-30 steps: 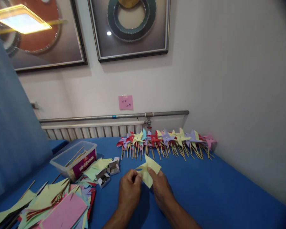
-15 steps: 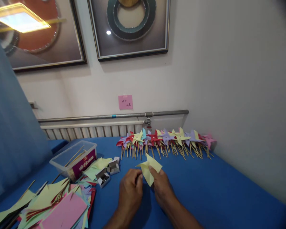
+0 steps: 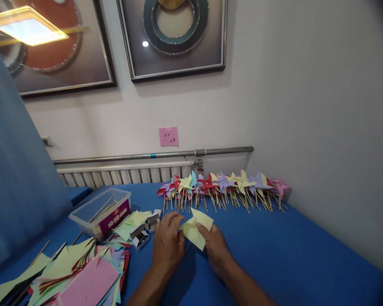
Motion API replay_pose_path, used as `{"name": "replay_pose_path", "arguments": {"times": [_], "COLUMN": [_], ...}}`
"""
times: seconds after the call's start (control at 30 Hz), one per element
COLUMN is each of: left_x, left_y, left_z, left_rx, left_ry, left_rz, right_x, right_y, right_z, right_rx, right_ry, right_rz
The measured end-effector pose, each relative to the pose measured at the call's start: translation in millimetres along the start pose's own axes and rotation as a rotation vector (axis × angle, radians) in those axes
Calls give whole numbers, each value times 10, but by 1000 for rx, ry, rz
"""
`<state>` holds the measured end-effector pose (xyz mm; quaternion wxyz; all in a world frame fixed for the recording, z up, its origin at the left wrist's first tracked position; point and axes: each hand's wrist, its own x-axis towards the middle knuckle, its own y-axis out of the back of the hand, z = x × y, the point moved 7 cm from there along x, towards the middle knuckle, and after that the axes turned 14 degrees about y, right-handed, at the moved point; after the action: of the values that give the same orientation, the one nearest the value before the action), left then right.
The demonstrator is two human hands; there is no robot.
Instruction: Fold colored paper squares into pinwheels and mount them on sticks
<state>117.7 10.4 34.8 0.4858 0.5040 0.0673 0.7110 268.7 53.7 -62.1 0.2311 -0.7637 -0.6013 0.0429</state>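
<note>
My right hand (image 3: 215, 248) pinches a pale yellow folded paper piece (image 3: 196, 227) by its lower right edge, just above the blue table (image 3: 290, 255). Fingers of my left hand (image 3: 167, 242) reach to the paper's left edge, touching it, with the hand lying low near the small open pin boxes (image 3: 143, 231). Behind the paper, a row of finished paper pinwheels on sticks (image 3: 223, 189) lies along the wall.
A clear plastic tub with wooden sticks (image 3: 100, 210) stands at the left. A heap of coloured paper sheets (image 3: 73, 272) covers the near left corner. A radiator and pipe (image 3: 153, 156) run along the wall. A blue curtain (image 3: 15, 170) hangs at left.
My left hand has moved left and forward, its fingers opening toward the paper's left edge. The yellow paper has tipped lower and flatter in my right hand.
</note>
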Motion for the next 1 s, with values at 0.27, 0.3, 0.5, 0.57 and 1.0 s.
{"name": "replay_pose_path", "arguments": {"times": [0.27, 0.3, 0.5, 0.57, 1.0], "left_x": [-28, -27, -22, -23, -36], "left_y": [-64, -56, -63, -69, 30], "left_z": [19, 23, 28, 27, 170], "left_rx": [-6, -5, 49, 79, 5], "left_ry": [-69, -85, -194, -233, -288], "left_rz": [-57, -47, -50, -46, -116], "right_x": [-127, -136, -186, -203, -24], "right_y": [-127, -127, -79, -87, -109], "right_z": [-143, -141, -108, -111, -125], "right_rx": [143, 142, 171, 175, -135], "right_ry": [-125, -151, -307, -331, -75], "right_rz": [-6, 3, 95, 87, -51]}}
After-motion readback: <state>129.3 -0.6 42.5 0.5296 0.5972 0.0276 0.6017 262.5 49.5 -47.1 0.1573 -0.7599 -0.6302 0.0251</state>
